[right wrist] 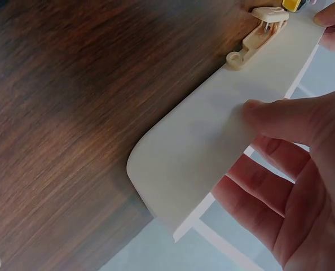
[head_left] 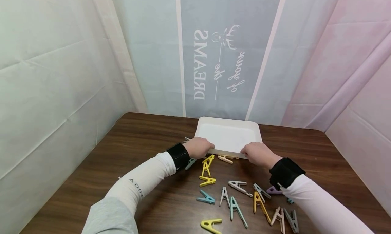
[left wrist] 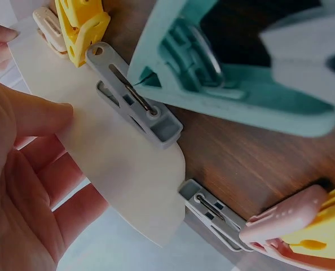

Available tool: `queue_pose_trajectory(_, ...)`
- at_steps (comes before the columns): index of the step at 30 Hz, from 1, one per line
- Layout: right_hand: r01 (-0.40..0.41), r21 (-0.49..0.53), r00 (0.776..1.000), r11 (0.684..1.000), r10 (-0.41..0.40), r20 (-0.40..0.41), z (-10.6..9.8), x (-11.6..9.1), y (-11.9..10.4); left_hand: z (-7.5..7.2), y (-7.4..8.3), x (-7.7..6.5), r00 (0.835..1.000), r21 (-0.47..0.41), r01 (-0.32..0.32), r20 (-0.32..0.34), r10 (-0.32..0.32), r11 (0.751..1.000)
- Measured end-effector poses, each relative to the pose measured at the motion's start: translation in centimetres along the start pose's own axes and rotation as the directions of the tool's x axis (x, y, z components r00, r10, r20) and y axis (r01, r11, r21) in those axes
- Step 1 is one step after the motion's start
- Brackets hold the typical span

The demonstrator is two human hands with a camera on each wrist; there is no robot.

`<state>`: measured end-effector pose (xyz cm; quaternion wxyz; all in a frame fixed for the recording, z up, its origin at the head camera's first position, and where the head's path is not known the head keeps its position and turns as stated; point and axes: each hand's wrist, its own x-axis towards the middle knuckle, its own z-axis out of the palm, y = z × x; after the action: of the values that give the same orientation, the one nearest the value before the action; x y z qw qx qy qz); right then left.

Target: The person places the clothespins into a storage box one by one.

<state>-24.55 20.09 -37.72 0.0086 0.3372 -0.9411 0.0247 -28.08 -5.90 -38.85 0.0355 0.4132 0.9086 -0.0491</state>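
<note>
At the far edge of the brown wooden desk (head_left: 146, 132), the shallow white rectangular tray (head_left: 227, 135) is pinched thumb-to-fingers by left hand (head_left: 199, 147) and right hand (head_left: 260, 154) at its near wall, best guided level, clear of the beige plastic clothespin (head_left: 225, 159).

In front of you hangs a blue-grey fabric backdrop (head_left: 232, 10) with pale vertical stripes (head_left: 181, 51), mirrored lettering (head_left: 200, 64) turned sideways, "DREAMS" among it, and an antlered deer motif (head_left: 225, 40). A creased, pale greenish sheet (head_left: 45, 88) walls your left; a pinkish one (head_left: 351, 54) walls your right. Your dark wood-grain worktop (head_left: 146, 135) has rounded far corners and a soft sheen from diffuse light.
</note>
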Motion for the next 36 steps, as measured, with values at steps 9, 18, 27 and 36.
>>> queue_pose_trajectory(9, 0.019, 0.003, 1.000, 1.000, -0.019, -0.002, 0.0, -0.2, -0.6, 0.1, 0.3, -1.0, 1.000, 0.013, 0.000, -0.016, 0.000, 1.000)
queue_pose_trajectory(18, 0.066, -0.023, 0.998, 0.998, -0.066, -0.023, -0.1, -0.7, -1.6, -0.3, 0.7, -2.6, 0.999, 0.006, -0.039, -0.026, 0.039, 0.999)
queue_pose_trajectory(27, 0.059, -0.021, 0.998, 0.998, -0.059, -0.016, -0.2, -1.1, -2.3, -0.1, 0.5, -3.1, 0.998, -0.015, -0.054, -0.011, 0.054, 0.998)
queue_pose_trajectory(36, 0.059, 0.008, 0.998, 0.998, -0.059, -0.009, -0.5, -1.2, -2.1, -1.2, -3.7, -3.1, 0.972, -0.111, 0.026, -0.231, -0.051, 0.993)
